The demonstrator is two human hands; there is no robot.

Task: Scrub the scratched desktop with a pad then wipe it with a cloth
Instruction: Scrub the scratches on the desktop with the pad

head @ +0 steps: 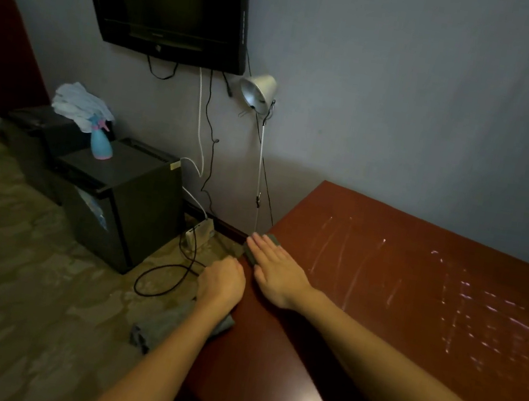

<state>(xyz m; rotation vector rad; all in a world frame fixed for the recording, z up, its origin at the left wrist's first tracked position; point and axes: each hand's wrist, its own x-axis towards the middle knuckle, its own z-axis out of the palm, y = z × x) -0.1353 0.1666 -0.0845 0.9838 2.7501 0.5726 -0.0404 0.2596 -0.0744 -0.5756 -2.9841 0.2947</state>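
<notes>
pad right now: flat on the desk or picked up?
Flat on the desktop. The pad lies at its corner under the straight fingers of the right hand; the left hand grips the cloth.

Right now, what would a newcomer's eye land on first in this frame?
Pale scratches streaking the red-brown desktop on the right stand out most. At the desk's left edge, the right hand lies flat on a grey scrub pad. Beside it, the left hand holds a grey cloth that hangs off the edge.
</notes>
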